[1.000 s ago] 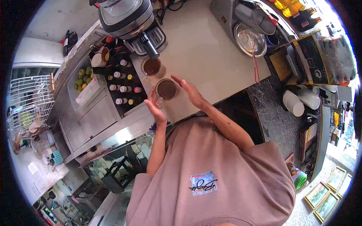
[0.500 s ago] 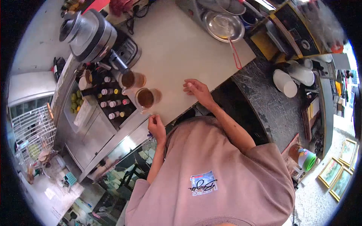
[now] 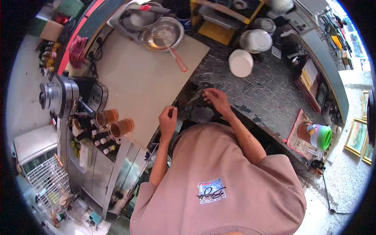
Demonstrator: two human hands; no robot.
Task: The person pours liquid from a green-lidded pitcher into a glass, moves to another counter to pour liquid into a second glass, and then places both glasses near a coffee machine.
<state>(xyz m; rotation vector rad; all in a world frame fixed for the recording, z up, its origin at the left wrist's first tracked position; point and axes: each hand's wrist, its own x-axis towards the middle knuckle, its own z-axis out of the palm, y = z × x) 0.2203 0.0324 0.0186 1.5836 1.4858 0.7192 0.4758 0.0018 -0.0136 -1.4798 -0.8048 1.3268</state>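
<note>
My left hand [image 3: 168, 122] is loosely curled at the near edge of the pale countertop [image 3: 137, 86], with nothing visible in it. My right hand [image 3: 217, 102] hovers by the edge of the dark worktop [image 3: 258, 90], fingers stretched out and holding nothing. Two clear mugs of brown drink, a nearer mug [image 3: 122, 128] and a farther mug [image 3: 106, 117], stand left of my left hand, apart from it. Between and beyond my hands is a dark gap holding a greyish rounded item [image 3: 201, 113] that I cannot make out.
A metal bowl [image 3: 162, 35] with a red-handled strainer [image 3: 178, 59] sits at the back. The coffee grinder-like machine [image 3: 62, 96] stands left. White containers [image 3: 241, 63] and a green-lidded jar [image 3: 319, 136] are on the dark worktop. Several bottles [image 3: 102, 141] fill a lower compartment.
My view has swung right, so the mugs and machine now appear farther left. My right hand has left the pale countertop for the dark worktop's edge; my left hand has moved away from the mugs.
</note>
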